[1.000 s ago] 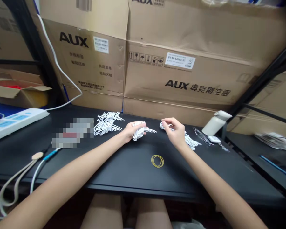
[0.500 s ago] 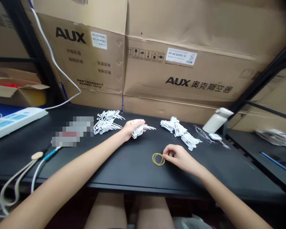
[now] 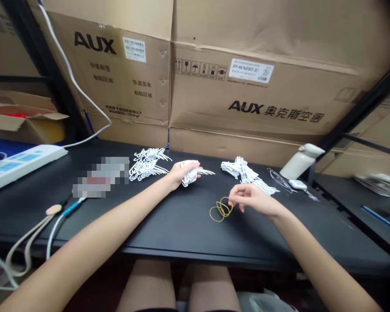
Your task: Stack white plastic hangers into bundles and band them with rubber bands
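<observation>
My left hand [image 3: 178,174] is closed round a bunch of small white hangers [image 3: 192,172] that rests on the black table [image 3: 169,225]. My right hand [image 3: 251,199] pinches yellow rubber bands [image 3: 221,209] and lifts one end of them off the table. A loose pile of white hangers [image 3: 247,174] lies just behind my right hand. A second pile of white hangers [image 3: 147,163] lies left of my left hand.
Big AUX cardboard boxes [image 3: 247,86] wall off the back of the table. A white bottle [image 3: 300,160] and clear glasses [image 3: 279,180] lie at the right. A white power strip [image 3: 16,164], cables [image 3: 35,234] and an open carton [image 3: 22,121] are at the left.
My right hand left the right pile of hangers, came down to the yellow rubber bands, pinched them and now lifts them. My left hand stayed on its bunch.
</observation>
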The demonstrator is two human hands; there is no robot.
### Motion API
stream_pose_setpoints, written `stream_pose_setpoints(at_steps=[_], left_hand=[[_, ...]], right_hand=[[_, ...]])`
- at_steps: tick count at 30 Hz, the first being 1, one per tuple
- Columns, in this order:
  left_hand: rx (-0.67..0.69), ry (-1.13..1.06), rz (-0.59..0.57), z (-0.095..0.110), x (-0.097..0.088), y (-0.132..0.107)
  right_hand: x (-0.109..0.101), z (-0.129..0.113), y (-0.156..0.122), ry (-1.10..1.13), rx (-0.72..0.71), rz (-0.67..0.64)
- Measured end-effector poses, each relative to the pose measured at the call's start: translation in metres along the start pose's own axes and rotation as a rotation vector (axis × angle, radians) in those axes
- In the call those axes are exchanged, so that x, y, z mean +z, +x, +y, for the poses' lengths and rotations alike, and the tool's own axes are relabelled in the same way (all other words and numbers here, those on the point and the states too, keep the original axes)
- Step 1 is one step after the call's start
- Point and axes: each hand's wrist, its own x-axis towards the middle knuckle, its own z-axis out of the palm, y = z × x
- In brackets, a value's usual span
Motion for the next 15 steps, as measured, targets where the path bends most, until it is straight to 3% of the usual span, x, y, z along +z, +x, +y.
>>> stream_pose_setpoints(at_steps=[5,11,15], left_hand=[[-0.011,0.001,-0.012,0.000,0.000,0.000],[0.004,-0.022,-0.024,0.000,0.001,-0.001],[0.015,-0.035,-0.056,-0.001,0.002,-0.002]], right_hand=[[-0.010,-0.004,0.028,0.363,-0.083,0.207],[-0.011,-0.007,0.070,0.847,-0.045,0.377],[0.002,-0.002,0.071,0.824,-0.185,0.370]])
